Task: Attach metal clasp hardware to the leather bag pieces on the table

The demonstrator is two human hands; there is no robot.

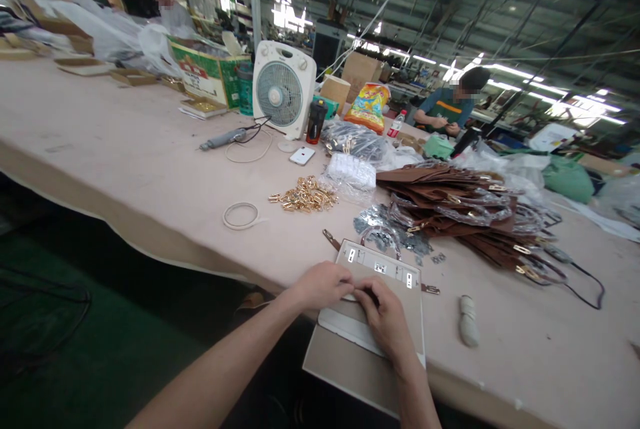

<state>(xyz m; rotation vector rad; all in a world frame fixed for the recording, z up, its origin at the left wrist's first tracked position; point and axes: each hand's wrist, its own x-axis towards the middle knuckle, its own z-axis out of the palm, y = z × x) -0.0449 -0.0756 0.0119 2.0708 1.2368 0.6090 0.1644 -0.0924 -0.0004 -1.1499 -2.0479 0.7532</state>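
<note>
A beige leather bag panel (pixel 373 262) with small silver metal fittings lies at the table's near edge and overhangs it. Both my hands rest on it, close together. My left hand (pixel 323 284) has its fingers curled and pinches at the panel's middle. My right hand (pixel 385 315) lies over a lighter flap and presses its fingertips against the same spot. What sits between the fingertips is too small to make out. A brown strap with a metal end (pixel 331 239) pokes out from under the panel's far left corner.
A pile of gold clasps (pixel 305 195), a tape ring (pixel 241 215), brown leather pieces (pixel 465 205), wrapped silver hardware (pixel 383 229), a cloth roll (pixel 469 320), a white fan (pixel 283 87), a phone (pixel 302 155) and a cabled tool (pixel 223 140) lie on the table. Other people work farther away.
</note>
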